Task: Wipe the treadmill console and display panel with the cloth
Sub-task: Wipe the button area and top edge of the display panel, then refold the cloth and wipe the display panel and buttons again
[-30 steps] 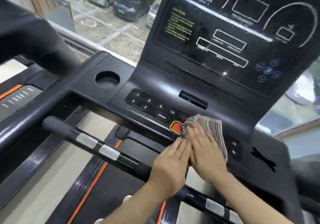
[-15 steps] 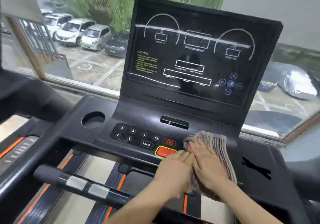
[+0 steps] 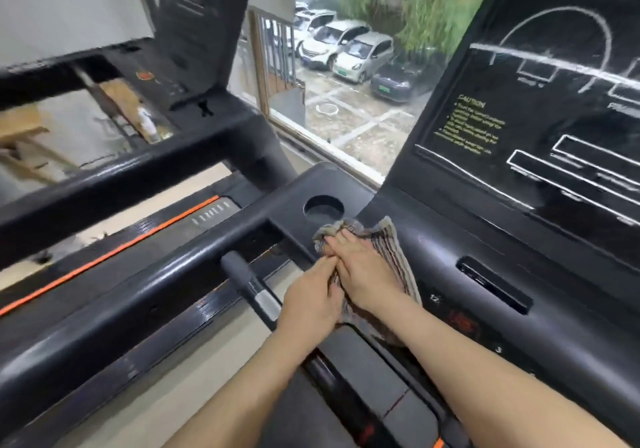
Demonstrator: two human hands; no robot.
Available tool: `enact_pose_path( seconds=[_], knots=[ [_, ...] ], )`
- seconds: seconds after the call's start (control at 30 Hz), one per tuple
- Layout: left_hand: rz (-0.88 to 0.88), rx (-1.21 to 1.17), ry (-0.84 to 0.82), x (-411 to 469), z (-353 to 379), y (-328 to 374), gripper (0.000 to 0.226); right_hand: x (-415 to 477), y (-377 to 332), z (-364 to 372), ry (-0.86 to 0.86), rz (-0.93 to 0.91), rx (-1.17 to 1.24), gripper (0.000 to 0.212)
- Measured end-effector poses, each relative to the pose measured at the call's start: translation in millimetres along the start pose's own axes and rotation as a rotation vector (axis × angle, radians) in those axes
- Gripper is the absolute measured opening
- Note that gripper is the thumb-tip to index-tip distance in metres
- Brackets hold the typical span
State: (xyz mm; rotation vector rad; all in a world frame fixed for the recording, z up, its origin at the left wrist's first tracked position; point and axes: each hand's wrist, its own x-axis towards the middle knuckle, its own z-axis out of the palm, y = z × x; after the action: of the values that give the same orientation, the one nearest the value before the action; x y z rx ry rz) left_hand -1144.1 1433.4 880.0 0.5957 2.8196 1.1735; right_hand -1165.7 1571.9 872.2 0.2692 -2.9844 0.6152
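Note:
A striped grey-brown cloth [image 3: 391,247] lies on the left part of the black treadmill console [image 3: 433,260], just below the round cup holder [image 3: 323,208]. My right hand [image 3: 367,267] lies flat on the cloth with fingers straight, pressing it down. My left hand [image 3: 311,302] rests beside it, its fingertips touching the cloth's near edge. The dark display panel [image 3: 540,118] with white outlines and yellow caution text rises at the upper right. The button strip is mostly hidden under the cloth and my right arm.
A black handlebar [image 3: 138,292] and a short grey grip [image 3: 247,283] run left of the hands. A second treadmill [image 3: 194,42] stands at the left. Behind the console, a window [image 3: 346,77] shows parked cars.
Both hands have slid the cloth leftward along the console, from the red button area to beside the cup holder. The camera has swung left, putting the display at the right edge.

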Motion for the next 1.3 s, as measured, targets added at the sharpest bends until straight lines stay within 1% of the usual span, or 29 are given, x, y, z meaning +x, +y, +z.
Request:
enact_pose_path(
  seconds=[0.07, 0.1, 0.17, 0.2, 0.27, 0.33, 0.37, 0.43, 0.5, 0.57, 0.63, 0.67, 0.7, 0.77, 0.83, 0.93, 1.0, 1.03, 1.1, 1.17, 1.23, 1.3],
  knots=[
    [-0.196, -0.087, 0.089, -5.5, -22.3, -14.1, 0.031, 18.5, -28.7, 21.1, -0.007, -0.05, 0.145, 0.044],
    [-0.267, -0.141, 0.141, -9.6, -34.3, -23.1, 0.029, 25.0, -46.1, 31.5, -0.017, -0.018, 0.312, 0.043],
    [-0.359, -0.21, 0.234, -22.1, -60.1, -40.3, 0.032, 33.9, -81.3, 51.2, -0.055, 0.14, 0.77, 0.033],
    [-0.375, -0.226, 0.269, -30.9, -74.4, -49.0, 0.035, 36.3, -99.0, 59.0, -0.064, 0.217, 0.96, 0.034],
    [-0.374, -0.194, 0.338, -48.6, -102.7, -66.3, 0.044, 38.6, -127.5, 64.3, -0.116, 0.278, 1.238, 0.034],
    [-0.396, -0.128, 0.39, -69.0, -129.4, -83.7, 0.053, 40.3, -152.6, 58.9, -0.22, 0.359, 1.534, 0.033],
    [-0.413, -0.118, 0.401, -80.2, -142.4, -91.1, 0.054, 41.4, -167.3, 53.6, -0.284, 0.381, 1.665, 0.034],
    [-0.43, -0.138, 0.392, -101.7, -166.2, -100.9, 0.051, 41.4, -199.4, 45.2, -0.405, 0.368, 1.843, 0.037],
    [-0.466, -0.2, 0.373, -126.1, -190.1, -112.9, 0.045, 37.9, -242.5, 48.0, -0.502, 0.362, 1.933, 0.041],
    [-0.523, -0.326, 0.39, -152.5, -216.5, -126.5, 0.03, 31.2, -285.0, 58.6, -0.592, 0.447, 2.034, 0.047],
    [-0.577, -0.515, 0.43, -181.9, -248.1, -144.0, 0.015, 22.6, -325.7, 72.2, -0.721, 0.48, 2.092, 0.049],
    [-0.592, -0.593, 0.45, -196.8, -265.3, -154.7, 0.016, 18.5, -344.4, 80.1, -0.774, 0.457, 2.067, 0.051],
    [-0.599, -0.666, 0.459, -212.0, -282.6, -165.4, 0.022, 14.7, -363.5, 88.0, -0.823, 0.404, 2.016, 0.054],
    [-0.626, -0.792, 0.448, -242.2, -314.6, -184.7, 0.033, 8.3, -398.3, 104.6, -0.879, 0.291, 1.856, 0.053],
    [-0.693, -0.871, 0.437, -266.7, -344.8, -201.6, 0.039, 4.1, -431.1, 119.5, -0.898, 0.219, 1.682, 0.045],
    [-0.798, -0.994, 0.46, -292.2, -378.8, -230.5, 0.041, -1.0, -472.5, 139.9, -0.888, 0.101, 1.389, 0.04],
    [-0.827, -1.071, 0.447, -302.4, -396.1, -246.1, 0.041, -0.5, -496.9, 149.8, -0.862, 0.059, 1.288, 0.026],
    [-0.84, -1.085, 0.45, -305.6, -403.3, -253.0, 0.042, 1.8, -507.5, 154.2, -0.861, 0.075, 1.278, 0.02],
    [-0.864, -1.073, 0.515, -309.6, -418.3, -266.4, 0.041, 11.2, -522.0, 164.3, -0.907, 0.176, 1.372, 0.021],
    [-0.871, -1.057, 0.655, -313.5, -430.6, -279.9, 0.039, 23.6, -531.9, 170.9, -1.015, 0.333, 1.529, 0.026],
    [-0.894, -1.045, 0.809, -318.9, -440.9, -296.9, 0.032, 35.9, -541.1, 175.3, -1.106, 0.424, 1.655, 0.037],
    [-0.926, -1.042, 0.858, -325.3, -448.2, -314.4, 0.028, 39.8, -551.3, 179.3, -1.133, 0.455, 1.788, 0.048]
  ],
)
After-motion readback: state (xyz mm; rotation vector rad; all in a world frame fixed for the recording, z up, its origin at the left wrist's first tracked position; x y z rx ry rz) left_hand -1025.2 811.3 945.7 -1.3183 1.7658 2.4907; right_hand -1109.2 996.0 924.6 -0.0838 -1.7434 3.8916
